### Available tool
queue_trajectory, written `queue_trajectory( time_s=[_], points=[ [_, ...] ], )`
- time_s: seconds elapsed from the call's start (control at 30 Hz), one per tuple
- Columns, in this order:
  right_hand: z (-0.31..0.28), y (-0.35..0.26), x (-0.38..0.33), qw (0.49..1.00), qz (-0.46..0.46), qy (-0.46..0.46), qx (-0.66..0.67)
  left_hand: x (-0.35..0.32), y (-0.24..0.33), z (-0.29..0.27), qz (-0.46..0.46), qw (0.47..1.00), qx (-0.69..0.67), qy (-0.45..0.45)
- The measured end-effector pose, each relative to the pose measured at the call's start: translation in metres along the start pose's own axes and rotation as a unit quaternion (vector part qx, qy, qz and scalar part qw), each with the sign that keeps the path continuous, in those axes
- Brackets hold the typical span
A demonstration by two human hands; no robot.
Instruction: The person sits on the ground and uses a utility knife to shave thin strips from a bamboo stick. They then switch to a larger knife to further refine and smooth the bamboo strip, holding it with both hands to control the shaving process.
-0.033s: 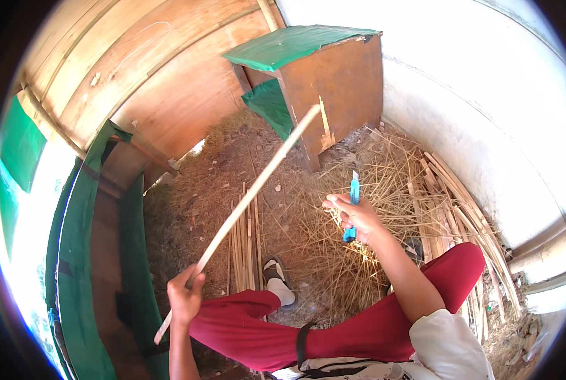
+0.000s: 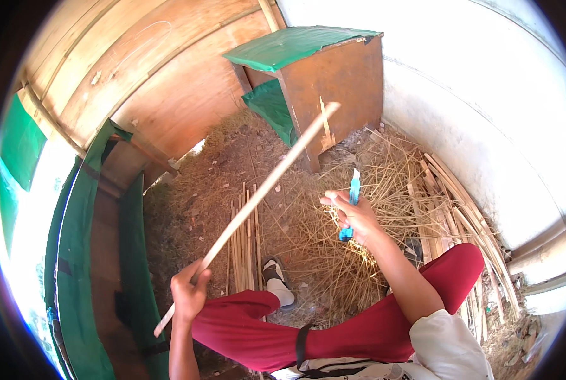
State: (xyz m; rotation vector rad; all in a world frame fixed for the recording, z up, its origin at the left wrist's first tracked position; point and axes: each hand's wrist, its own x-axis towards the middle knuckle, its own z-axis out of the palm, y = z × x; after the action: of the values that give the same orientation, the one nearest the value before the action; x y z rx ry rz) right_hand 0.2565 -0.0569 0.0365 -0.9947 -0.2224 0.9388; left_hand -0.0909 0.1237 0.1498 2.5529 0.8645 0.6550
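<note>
A long pale bamboo strip (image 2: 267, 183) slants up and to the right across the view. My left hand (image 2: 189, 291) is closed round it near its lower end, and a short piece sticks out below the fist. The strip's far end overlaps the side of the brown cabinet. In my right hand (image 2: 354, 218) is a blue utility knife (image 2: 354, 190) with its blade end pointing up and away from me. The fingers are bent round its handle. Knife and strip are apart.
A brown cabinet (image 2: 340, 82) with a green top stands against the white wall (image 2: 467, 126). Thin shavings (image 2: 334, 272) cover the ground around my right hand. Bamboo strips (image 2: 245, 240) lie ahead of my foot, and more strips (image 2: 467, 209) lie along the wall. Green-covered shelving (image 2: 80, 253) stands at left.
The bamboo strip's far end has swung to the right, and my left hand has turned slightly with it. The knife has shifted very slightly upward and tilted.
</note>
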Motion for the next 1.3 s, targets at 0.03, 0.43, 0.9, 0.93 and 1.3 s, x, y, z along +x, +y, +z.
queue_trajectory(
  time_s=[0.03, 0.43, 0.9, 0.93, 1.3],
  points=[
    [0.008, 0.001, -0.001, 0.999, -0.046, 0.016, 0.008, 0.011, 0.006, 0.009, 0.020, 1.000, 0.001, -0.016],
    [0.018, -0.040, -0.012, 0.908, -0.361, 0.149, -0.151, 0.126, 0.113, 0.058, 0.190, 0.972, -0.120, -0.076],
    [0.038, 0.001, -0.013, 0.778, -0.467, 0.011, -0.420, 0.171, 0.281, 0.031, 0.125, 0.815, -0.563, -0.047],
    [0.039, -0.001, -0.016, 0.781, -0.455, 0.010, -0.427, 0.171, 0.274, 0.033, 0.113, 0.814, -0.568, -0.037],
    [0.008, 0.000, -0.201, 0.775, 0.074, -0.355, -0.518, 0.187, 0.271, -0.105, 0.180, 0.793, -0.574, 0.095]
  ],
)
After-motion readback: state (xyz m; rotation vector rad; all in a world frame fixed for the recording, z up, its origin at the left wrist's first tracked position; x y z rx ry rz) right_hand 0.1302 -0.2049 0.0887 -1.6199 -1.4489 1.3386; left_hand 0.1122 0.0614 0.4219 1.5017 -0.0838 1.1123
